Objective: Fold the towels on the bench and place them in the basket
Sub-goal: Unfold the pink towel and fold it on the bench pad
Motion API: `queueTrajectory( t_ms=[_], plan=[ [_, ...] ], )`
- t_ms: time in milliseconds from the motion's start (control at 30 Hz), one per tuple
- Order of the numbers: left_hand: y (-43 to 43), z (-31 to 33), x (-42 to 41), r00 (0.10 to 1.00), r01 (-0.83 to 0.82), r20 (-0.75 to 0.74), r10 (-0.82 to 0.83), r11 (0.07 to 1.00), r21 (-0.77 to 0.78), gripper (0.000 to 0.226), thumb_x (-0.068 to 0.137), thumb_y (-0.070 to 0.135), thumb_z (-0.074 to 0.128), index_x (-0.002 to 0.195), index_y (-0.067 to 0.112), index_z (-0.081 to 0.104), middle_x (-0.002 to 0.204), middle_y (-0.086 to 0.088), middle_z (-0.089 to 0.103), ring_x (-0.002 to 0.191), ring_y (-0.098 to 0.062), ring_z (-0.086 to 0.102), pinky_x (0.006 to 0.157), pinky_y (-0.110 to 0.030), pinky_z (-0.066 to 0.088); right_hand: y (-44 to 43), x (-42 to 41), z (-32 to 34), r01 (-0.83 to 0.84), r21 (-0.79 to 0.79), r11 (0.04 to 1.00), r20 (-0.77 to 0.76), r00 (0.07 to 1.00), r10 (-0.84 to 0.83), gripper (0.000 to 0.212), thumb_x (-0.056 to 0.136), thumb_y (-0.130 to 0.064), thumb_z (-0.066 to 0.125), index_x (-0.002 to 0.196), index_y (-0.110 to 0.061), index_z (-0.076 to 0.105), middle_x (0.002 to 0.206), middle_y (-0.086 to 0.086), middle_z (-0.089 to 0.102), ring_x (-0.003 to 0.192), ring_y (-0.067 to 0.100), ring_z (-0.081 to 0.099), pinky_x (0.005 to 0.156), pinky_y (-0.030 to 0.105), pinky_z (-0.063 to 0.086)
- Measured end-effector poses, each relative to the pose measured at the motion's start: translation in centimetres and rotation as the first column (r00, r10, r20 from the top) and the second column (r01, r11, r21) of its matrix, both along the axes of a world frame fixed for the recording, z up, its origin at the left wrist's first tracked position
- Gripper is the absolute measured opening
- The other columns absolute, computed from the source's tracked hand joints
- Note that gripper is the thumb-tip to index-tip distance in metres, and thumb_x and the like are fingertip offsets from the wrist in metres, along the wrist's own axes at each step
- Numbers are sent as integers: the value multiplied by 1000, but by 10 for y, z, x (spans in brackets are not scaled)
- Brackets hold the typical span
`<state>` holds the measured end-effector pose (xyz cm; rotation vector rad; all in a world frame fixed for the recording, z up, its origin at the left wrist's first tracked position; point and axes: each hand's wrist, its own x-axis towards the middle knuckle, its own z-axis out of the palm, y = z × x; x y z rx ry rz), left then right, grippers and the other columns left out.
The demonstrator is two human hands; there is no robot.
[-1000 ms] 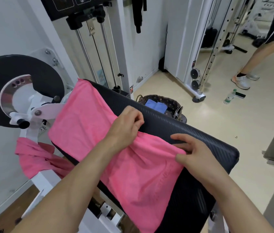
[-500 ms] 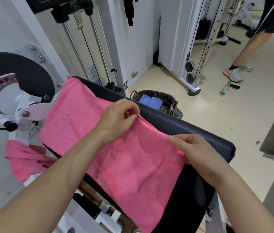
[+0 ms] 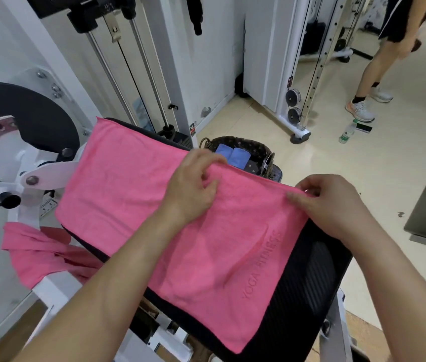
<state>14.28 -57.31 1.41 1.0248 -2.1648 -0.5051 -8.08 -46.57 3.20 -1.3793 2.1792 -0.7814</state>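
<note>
Head view: left hand (image 3: pixel 193 184) pinches the far edge of the pink towel (image 3: pixel 133 189), fingers curled on the fabric. Right hand (image 3: pixel 329 205) pinches the same edge at its right corner. The towel lies spread over the black bench (image 3: pixel 308 270) below both grips, "YOGA FITNESS" lettering just under the right grip. Basket (image 3: pixel 248 145) sits on the floor just beyond the left grip, blue folded towels (image 3: pixel 232 156) inside. Second pink towel (image 3: pixel 37 254) hangs crumpled well left of the grips.
</note>
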Motion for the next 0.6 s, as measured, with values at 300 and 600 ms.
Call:
queueTrajectory(
  t_ms=[300, 600],
  plan=[
    [192, -70, 30, 993, -14, 113, -28, 936, 352, 15, 78, 36, 66, 90, 34, 57, 84, 24, 48, 64, 11, 48, 60, -1, 33, 13, 1, -13, -85, -140, 986, -390, 921, 24, 32, 88, -38, 61, 116, -22, 59, 103, 4, 53, 87, 27, 58, 68, 34, 44],
    [227, -90, 32, 913, -194, 397, 91, 954, 228, 33, 61, 33, 87, 77, 17, 63, 80, 7, 60, 72, -14, 63, 51, -26, 53, 61, 51, -16, -811, 225, 540, -538, 358, 763, 19, 87, -25, 50, 100, -18, 61, 100, 1, 52, 86, 23, 53, 72, 39, 48]
  ],
)
